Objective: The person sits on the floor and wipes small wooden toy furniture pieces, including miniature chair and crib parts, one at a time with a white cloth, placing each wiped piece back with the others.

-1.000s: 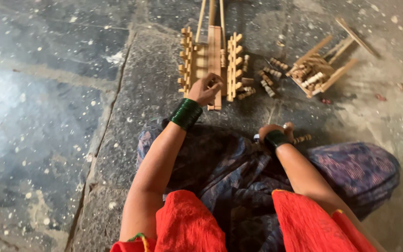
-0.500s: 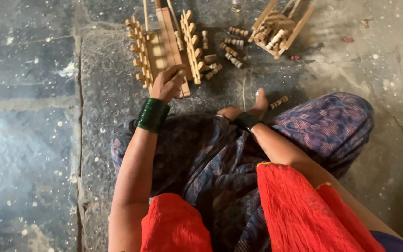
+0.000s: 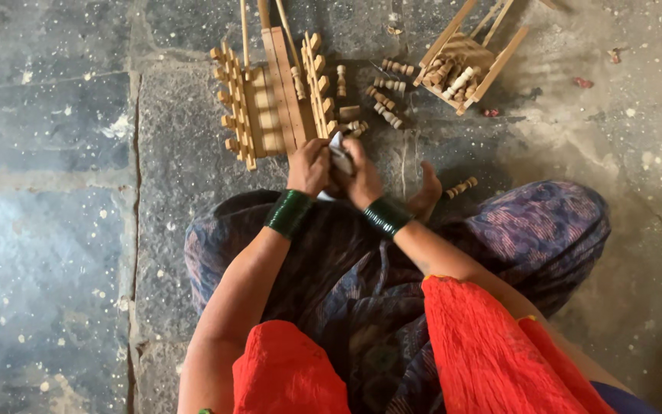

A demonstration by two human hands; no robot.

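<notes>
I sit on a stone floor with my legs folded under a dark patterned skirt (image 3: 499,230). My left hand (image 3: 308,167) and my right hand (image 3: 362,178) meet just below a wooden frame with pegged rails (image 3: 273,100), and together they grip a small white object (image 3: 340,157) between them. What the white object is cannot be made out. Green bangles circle both wrists. The frame's near end touches my left hand's knuckles.
Loose turned wooden pegs (image 3: 383,96) lie right of the frame. A second small wooden frame (image 3: 465,57) with pegs in it sits at the upper right. My bare foot (image 3: 427,192) and one more peg (image 3: 460,186) lie by my right wrist.
My right hand has moved left from my knee to join my left hand at the frame's near end, and a white object now sits between them. The camera shifted slightly.
</notes>
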